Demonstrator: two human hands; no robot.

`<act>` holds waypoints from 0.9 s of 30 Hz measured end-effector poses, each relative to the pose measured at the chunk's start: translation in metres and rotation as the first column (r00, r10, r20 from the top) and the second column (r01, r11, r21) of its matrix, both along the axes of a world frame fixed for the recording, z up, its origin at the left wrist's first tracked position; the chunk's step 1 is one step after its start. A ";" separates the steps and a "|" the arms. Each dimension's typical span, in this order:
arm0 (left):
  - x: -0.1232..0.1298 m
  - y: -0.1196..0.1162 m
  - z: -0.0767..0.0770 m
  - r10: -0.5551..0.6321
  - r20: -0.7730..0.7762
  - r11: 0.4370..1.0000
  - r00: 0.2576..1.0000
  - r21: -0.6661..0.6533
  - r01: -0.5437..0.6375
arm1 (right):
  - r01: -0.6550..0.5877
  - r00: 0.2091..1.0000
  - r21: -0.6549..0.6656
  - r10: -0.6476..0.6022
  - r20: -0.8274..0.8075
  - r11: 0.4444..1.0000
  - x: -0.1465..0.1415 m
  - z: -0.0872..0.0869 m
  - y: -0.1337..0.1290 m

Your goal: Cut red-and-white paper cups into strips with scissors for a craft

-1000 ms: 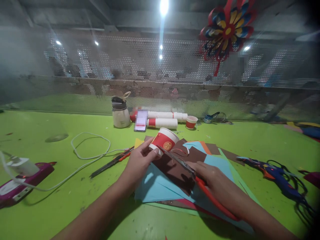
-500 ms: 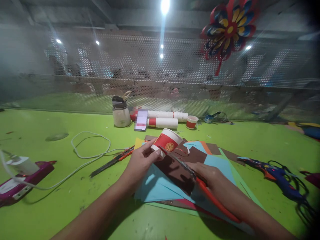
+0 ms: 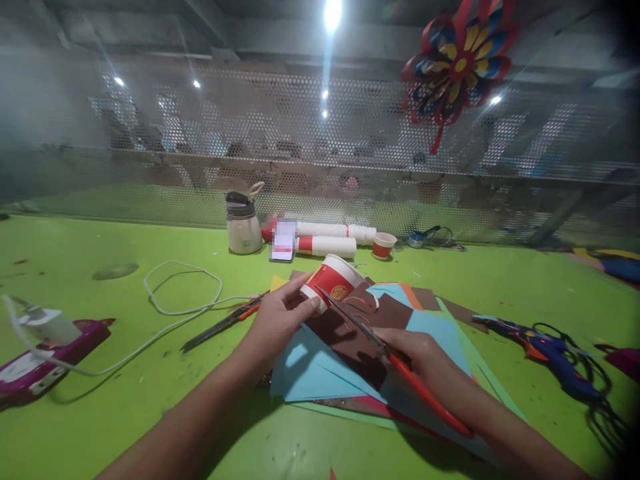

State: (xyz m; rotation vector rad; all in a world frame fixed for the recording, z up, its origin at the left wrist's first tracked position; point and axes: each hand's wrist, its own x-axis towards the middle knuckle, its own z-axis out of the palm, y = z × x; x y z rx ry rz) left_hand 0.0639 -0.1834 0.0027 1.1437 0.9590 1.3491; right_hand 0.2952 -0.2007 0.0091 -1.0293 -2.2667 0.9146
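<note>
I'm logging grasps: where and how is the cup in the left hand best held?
Probably by the cup's lower left end, from the left, as the left hand does: it tilts, other end up and right, and the scissors point in from the right.

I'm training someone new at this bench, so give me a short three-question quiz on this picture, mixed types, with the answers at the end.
1. Multiple choice: what does the left hand hold?
A) a glue gun
B) a paper cup
C) a power strip
2. True or false: the right hand holds red-handled scissors.
3. Fill in the blank: in the picture, the bottle stands to the ____ of the phone.

Key: 1. B. 2. True. 3. left.
</note>
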 end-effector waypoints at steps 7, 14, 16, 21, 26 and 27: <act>0.000 -0.001 -0.001 0.042 -0.170 0.997 0.985 0.064 -0.031 | -0.035 0.999 -0.045 0.034 -0.017 0.998 0.003 -0.007 0.006; 0.009 -0.003 -0.001 0.107 -0.125 0.991 0.986 0.094 -0.096 | -0.023 1.000 -0.056 0.023 0.009 0.998 0.002 0.001 0.001; 0.011 -0.004 0.000 0.136 -0.088 0.988 0.987 0.086 -0.128 | -0.008 1.000 -0.043 0.009 0.026 0.999 0.004 -0.001 0.002; 0.009 -0.003 0.000 0.091 0.085 0.996 0.992 -0.007 -0.091 | 0.020 0.999 -0.049 -0.018 0.041 0.999 0.007 -0.005 0.002; 0.003 0.000 -0.002 -0.168 0.253 0.975 0.953 -0.099 0.199 | 0.051 0.999 -0.049 -0.050 0.005 0.998 0.004 -0.003 -0.001; 0.002 0.000 -0.002 -0.190 0.278 0.970 0.942 -0.098 0.224 | 0.048 0.999 -0.046 -0.048 0.006 0.998 0.004 -0.003 -0.001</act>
